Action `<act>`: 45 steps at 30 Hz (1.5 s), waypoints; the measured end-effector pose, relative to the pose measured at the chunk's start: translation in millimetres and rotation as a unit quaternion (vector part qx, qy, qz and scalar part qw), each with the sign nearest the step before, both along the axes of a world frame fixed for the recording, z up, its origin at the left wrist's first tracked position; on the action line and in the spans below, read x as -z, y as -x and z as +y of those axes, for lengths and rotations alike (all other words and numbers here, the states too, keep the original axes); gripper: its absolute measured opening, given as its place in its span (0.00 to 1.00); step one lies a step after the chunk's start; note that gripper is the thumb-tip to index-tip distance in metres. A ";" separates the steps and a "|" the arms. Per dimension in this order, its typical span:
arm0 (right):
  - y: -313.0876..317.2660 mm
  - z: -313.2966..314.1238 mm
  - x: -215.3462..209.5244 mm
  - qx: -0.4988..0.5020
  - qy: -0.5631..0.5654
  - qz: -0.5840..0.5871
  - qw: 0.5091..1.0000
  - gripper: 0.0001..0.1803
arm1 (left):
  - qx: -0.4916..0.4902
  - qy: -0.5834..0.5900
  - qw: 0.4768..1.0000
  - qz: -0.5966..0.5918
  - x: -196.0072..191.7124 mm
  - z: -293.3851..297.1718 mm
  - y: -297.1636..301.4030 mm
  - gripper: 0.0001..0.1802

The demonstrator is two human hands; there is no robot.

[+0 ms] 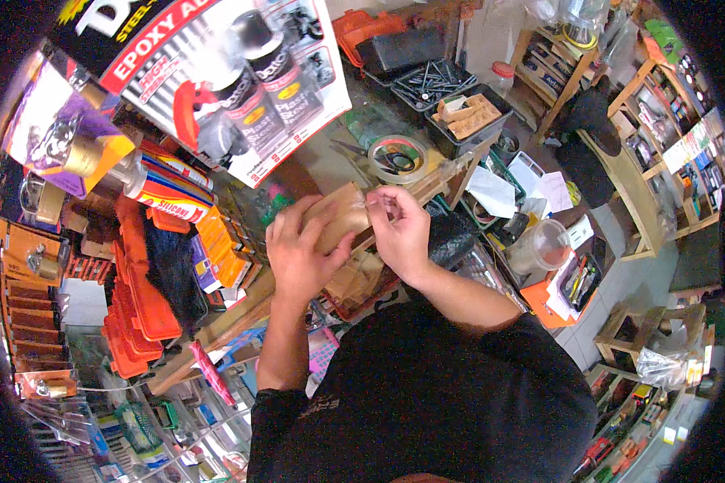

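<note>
A small brown packet (346,211), of paper or thin card, is held up in front of me over the edge of the workbench. My left hand (304,245) is closed around its left side, with the fingers over the top face and the thumb along the near edge. At the packet's right end, my right hand (400,233) is closed in a pinch on its edge, where a shiny patch shows. Whether that patch is tape or plastic I cannot tell. Beyond the hands, a round tub (398,158) with scissors in it rests on the bench.
A large hanging card (242,88) picturing adhesive blocks the upper left. Behind the tub stand a black tray of long screws (431,84) and a bin with brown blocks (469,117). Orange plastic cases (141,290) sit left. A clear tub (544,244) and papers lie right.
</note>
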State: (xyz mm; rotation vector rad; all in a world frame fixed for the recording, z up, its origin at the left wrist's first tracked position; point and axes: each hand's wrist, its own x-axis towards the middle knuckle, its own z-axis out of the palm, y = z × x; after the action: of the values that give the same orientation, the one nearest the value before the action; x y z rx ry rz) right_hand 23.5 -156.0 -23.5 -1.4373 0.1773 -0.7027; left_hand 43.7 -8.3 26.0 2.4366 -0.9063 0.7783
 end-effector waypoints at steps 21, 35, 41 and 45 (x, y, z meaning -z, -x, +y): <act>-6.1 -3.4 10.6 -0.040 -0.080 0.021 0.996 0.09 | -0.016 -0.169 0.985 -0.018 -12.7 -8.8 7.2 0.22; -19.9 -23.4 4.9 -0.144 -0.084 0.092 0.982 0.07 | -0.008 -0.176 0.984 0.027 -8.6 -4.8 -4.6 0.20; -22.1 -25.6 3.8 -0.128 -0.085 0.076 0.985 0.07 | -0.005 -0.151 0.987 0.062 -7.9 -4.3 -10.0 0.19; -22.7 -19.7 17.3 -0.095 -0.050 0.019 0.994 0.07 | -0.002 -0.127 0.988 0.092 -5.7 -1.8 -14.7 0.19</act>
State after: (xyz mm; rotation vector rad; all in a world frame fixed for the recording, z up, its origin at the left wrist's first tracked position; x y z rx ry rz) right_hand 46.3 -175.7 -40.7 -1.3515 0.1022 -0.5053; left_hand 58.4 -10.1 31.6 2.6759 -0.9802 0.4497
